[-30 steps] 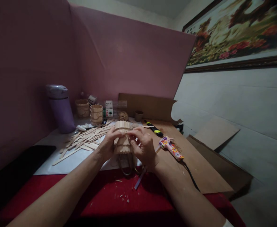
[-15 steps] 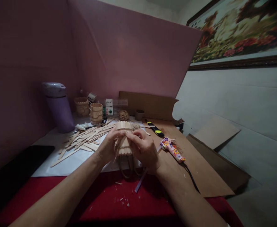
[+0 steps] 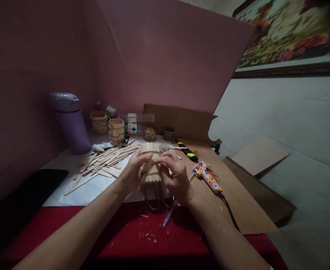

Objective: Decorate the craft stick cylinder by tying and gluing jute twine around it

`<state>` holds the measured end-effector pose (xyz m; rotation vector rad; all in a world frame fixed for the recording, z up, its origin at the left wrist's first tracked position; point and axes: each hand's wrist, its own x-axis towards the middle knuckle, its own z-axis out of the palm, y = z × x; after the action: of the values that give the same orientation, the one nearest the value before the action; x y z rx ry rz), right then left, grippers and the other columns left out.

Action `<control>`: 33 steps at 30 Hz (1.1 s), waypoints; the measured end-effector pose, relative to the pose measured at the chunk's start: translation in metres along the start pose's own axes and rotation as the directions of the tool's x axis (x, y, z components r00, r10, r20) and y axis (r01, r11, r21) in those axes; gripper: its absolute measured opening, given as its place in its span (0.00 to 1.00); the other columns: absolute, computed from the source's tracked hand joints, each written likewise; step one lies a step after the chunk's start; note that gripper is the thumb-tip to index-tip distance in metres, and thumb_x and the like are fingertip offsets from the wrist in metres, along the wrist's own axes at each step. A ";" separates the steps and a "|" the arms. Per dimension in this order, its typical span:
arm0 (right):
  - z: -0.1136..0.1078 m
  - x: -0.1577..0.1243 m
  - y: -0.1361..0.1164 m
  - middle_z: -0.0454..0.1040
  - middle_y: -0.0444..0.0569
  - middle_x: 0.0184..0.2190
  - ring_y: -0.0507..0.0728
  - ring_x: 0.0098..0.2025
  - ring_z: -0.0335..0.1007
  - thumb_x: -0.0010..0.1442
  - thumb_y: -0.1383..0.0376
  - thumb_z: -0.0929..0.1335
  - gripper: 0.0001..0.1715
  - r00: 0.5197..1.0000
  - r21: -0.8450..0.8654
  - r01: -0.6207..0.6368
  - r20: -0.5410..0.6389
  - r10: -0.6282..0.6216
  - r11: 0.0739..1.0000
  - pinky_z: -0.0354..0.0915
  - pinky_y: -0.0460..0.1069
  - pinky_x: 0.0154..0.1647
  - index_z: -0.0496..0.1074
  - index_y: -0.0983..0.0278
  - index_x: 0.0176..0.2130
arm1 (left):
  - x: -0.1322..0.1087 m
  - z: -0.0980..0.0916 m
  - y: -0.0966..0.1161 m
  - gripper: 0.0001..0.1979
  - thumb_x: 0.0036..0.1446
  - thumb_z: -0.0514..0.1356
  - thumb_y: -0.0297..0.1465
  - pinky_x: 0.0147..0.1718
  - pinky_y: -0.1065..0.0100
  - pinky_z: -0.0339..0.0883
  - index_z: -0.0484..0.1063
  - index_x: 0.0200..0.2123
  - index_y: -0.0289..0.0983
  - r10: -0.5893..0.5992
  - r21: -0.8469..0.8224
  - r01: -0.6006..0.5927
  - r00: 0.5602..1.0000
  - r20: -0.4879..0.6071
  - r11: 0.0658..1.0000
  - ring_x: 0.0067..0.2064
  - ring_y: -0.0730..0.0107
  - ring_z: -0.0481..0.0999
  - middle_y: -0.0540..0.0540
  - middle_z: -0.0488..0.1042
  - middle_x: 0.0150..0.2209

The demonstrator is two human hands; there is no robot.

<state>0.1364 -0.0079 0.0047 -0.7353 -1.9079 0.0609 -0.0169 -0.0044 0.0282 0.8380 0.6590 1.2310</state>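
A small cup made of wooden sticks (image 3: 153, 176) lies between both hands near the table's front. My left hand (image 3: 134, 170) is closed round its left side, thumb on top. My right hand (image 3: 176, 176) is at its right side, thumb and forefinger pinched over the middle on what looks like thin twine, too small to make out fully. Loops of cord (image 3: 153, 200) hang below the cup. Behind it sits a small coil of twine (image 3: 164, 149). A translucent glue stick (image 3: 170, 213) lies beneath my right hand.
Loose wooden sticks (image 3: 105, 161) cover white paper at left, near a purple bottle (image 3: 72, 125) and two finished stick cups (image 3: 116, 132). A black-yellow cutter (image 3: 186, 150) and flowered glue gun (image 3: 207, 177) rest on cardboard (image 3: 238, 210) at right. A twine ball (image 3: 149, 134) is behind.
My right hand's fingers have lifted slightly and pinch nearer the cup's middle. My left hand still holds the cup. The whole view has shifted a little.
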 end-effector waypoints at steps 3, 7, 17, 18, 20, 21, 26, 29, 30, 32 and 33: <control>0.000 -0.001 0.000 0.68 0.49 0.39 0.55 0.39 0.70 0.59 0.77 0.63 0.18 1.000 0.017 -0.010 -0.010 0.010 1.000 0.69 0.49 0.37 0.73 0.59 0.43 | 0.000 0.001 0.000 0.27 0.39 0.71 0.29 0.31 0.66 0.74 0.67 0.44 0.36 0.008 0.009 -0.008 1.000 0.001 1.000 0.33 0.64 0.78 0.46 0.77 0.35; -0.001 -0.001 0.000 0.68 0.48 0.38 0.54 0.39 0.70 0.62 0.74 0.64 0.14 1.000 0.046 0.010 -0.020 -0.009 0.999 0.69 0.49 0.37 0.75 0.59 0.42 | 0.000 0.000 -0.001 0.30 0.37 0.71 0.27 0.29 0.66 0.74 0.66 0.46 0.37 0.004 0.038 -0.003 1.000 -0.027 0.999 0.32 0.64 0.77 0.46 0.78 0.36; -0.003 0.002 -0.003 0.72 0.49 0.37 0.56 0.40 0.71 0.58 0.76 0.62 0.15 0.986 0.066 -0.054 -0.153 0.064 0.996 0.70 0.52 0.40 0.73 0.61 0.38 | -0.001 0.002 0.003 0.25 0.39 0.66 0.28 0.22 0.65 0.73 0.65 0.43 0.39 0.022 0.062 -0.016 0.996 -0.083 0.998 0.28 0.67 0.73 0.50 0.72 0.33; -0.003 0.003 -0.003 0.72 0.49 0.37 0.56 0.40 0.71 0.58 0.76 0.62 0.14 0.984 0.057 -0.060 -0.166 0.068 0.997 0.69 0.51 0.39 0.73 0.62 0.38 | -0.001 0.002 0.004 0.24 0.39 0.66 0.28 0.22 0.65 0.73 0.65 0.43 0.39 0.018 0.061 -0.013 0.996 -0.082 0.998 0.28 0.67 0.74 0.50 0.72 0.33; -0.002 0.003 -0.003 0.72 0.50 0.37 0.56 0.40 0.71 0.60 0.75 0.62 0.13 0.986 0.045 -0.071 -0.149 0.077 0.996 0.69 0.50 0.36 0.73 0.62 0.39 | -0.002 0.002 0.004 0.25 0.39 0.66 0.28 0.22 0.65 0.73 0.65 0.43 0.39 0.015 0.066 -0.009 0.996 -0.086 0.998 0.29 0.66 0.74 0.49 0.72 0.33; -0.002 0.002 -0.003 0.72 0.50 0.38 0.56 0.40 0.71 0.61 0.74 0.63 0.12 0.988 0.045 -0.079 -0.126 0.085 0.996 0.69 0.50 0.35 0.72 0.62 0.40 | -0.002 0.003 0.004 0.25 0.39 0.66 0.28 0.22 0.65 0.73 0.66 0.43 0.39 0.016 0.068 -0.011 0.996 -0.087 0.998 0.29 0.66 0.74 0.49 0.73 0.33; 0.001 0.000 -0.005 0.72 0.50 0.37 0.56 0.39 0.71 0.63 0.71 0.65 0.09 0.995 0.005 -0.074 -0.059 0.075 0.997 0.69 0.49 0.33 0.72 0.61 0.42 | -0.002 0.002 0.003 0.24 0.39 0.65 0.28 0.22 0.67 0.72 0.66 0.43 0.38 0.020 0.065 -0.015 0.998 -0.064 0.998 0.28 0.67 0.73 0.49 0.73 0.32; 0.001 0.000 -0.005 0.72 0.50 0.37 0.56 0.39 0.71 0.64 0.70 0.65 0.09 0.999 -0.012 -0.036 -0.040 0.036 0.999 0.70 0.50 0.35 0.74 0.61 0.42 | -0.002 0.002 0.002 0.24 0.39 0.65 0.27 0.22 0.68 0.72 0.66 0.43 0.38 0.006 0.072 -0.001 0.997 -0.072 0.997 0.29 0.67 0.73 0.49 0.74 0.32; 0.001 0.000 -0.005 0.72 0.50 0.38 0.55 0.39 0.71 0.64 0.70 0.65 0.10 0.999 -0.013 -0.032 -0.031 0.031 0.999 0.70 0.50 0.35 0.74 0.61 0.43 | -0.001 0.002 0.002 0.24 0.39 0.65 0.27 0.22 0.68 0.72 0.66 0.43 0.38 0.008 0.075 -0.003 0.997 -0.073 0.997 0.29 0.67 0.73 0.49 0.74 0.32; 0.001 0.000 -0.005 0.71 0.50 0.38 0.55 0.39 0.72 0.64 0.70 0.65 0.11 0.999 -0.023 -0.026 -0.019 0.026 0.999 0.71 0.50 0.36 0.75 0.61 0.44 | -0.001 0.001 0.001 0.24 0.39 0.64 0.27 0.23 0.68 0.72 0.66 0.44 0.38 0.019 0.078 -0.014 0.998 -0.066 0.997 0.29 0.67 0.73 0.49 0.74 0.32; 0.000 -0.001 -0.005 0.71 0.50 0.38 0.55 0.39 0.72 0.64 0.70 0.65 0.12 1.000 -0.035 -0.022 -0.016 0.022 0.999 0.71 0.50 0.37 0.75 0.60 0.44 | -0.001 0.001 0.001 0.24 0.39 0.64 0.27 0.23 0.67 0.72 0.66 0.44 0.38 0.025 0.077 -0.020 0.998 -0.061 0.997 0.29 0.67 0.73 0.48 0.74 0.33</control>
<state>0.1340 -0.0121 0.0059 -0.7781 -1.8899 0.0353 -0.0163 -0.0050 0.0298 0.8751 0.7525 1.2627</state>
